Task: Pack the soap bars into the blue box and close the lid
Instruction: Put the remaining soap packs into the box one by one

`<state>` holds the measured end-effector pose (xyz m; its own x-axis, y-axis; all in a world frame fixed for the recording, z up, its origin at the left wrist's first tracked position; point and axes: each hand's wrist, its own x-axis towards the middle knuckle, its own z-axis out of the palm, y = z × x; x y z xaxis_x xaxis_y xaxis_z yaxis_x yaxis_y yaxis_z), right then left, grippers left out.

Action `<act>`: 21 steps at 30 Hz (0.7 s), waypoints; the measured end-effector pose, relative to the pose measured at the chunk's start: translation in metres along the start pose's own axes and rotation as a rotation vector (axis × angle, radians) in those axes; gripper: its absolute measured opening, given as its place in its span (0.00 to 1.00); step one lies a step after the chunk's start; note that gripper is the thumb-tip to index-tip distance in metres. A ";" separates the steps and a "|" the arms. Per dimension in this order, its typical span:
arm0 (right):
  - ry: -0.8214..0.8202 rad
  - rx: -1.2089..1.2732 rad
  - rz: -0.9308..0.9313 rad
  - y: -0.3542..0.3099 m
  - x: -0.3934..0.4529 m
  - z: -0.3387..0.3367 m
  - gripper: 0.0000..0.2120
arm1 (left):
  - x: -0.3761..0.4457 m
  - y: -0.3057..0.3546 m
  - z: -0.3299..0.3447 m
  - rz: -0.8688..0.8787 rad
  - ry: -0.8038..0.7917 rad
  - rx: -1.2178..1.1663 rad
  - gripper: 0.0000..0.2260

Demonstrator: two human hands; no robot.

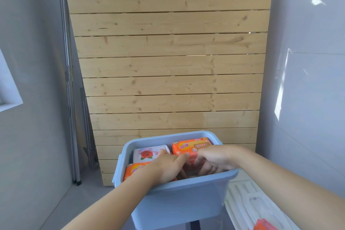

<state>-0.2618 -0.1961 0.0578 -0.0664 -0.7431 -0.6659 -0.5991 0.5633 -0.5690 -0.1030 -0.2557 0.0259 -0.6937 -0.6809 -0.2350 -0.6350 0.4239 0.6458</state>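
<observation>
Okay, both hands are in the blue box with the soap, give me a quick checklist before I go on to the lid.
1. Blue box open on top: ok.
2. Orange soap pack and white rose pack lying inside: ok.
3. Left hand and right hand out of the box: not ok, both reach in.
4. All soap packed: not ok, an orange pack lies outside at lower right.
5. Lid in reach: cannot tell.

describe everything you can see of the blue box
The blue box is a light blue tub that looks like smooth plastic, with rounded corners and a rolled rim. It stands upright with no lid on it. Inside lie wrapped soap bars: an orange one at the far right, a white one with a red rose, and another orange one at the near left. The left hand and right hand both reach in over the near rim.
</observation>
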 end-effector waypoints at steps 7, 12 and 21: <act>0.360 0.069 -0.351 0.008 -0.028 0.003 0.17 | -0.013 0.000 -0.006 0.229 0.319 -0.259 0.22; 0.609 -0.013 -0.514 0.036 -0.057 0.022 0.11 | -0.042 0.021 0.007 0.326 0.410 -0.121 0.22; 0.795 -0.030 -0.494 0.125 -0.095 0.064 0.11 | -0.075 0.062 0.084 0.489 0.391 -0.031 0.17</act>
<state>-0.2794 -0.0321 0.0188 -0.3179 -0.9309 0.1800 -0.7245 0.1161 -0.6795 -0.1187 -0.1288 0.0226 -0.7222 -0.5832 0.3720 -0.2613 0.7279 0.6339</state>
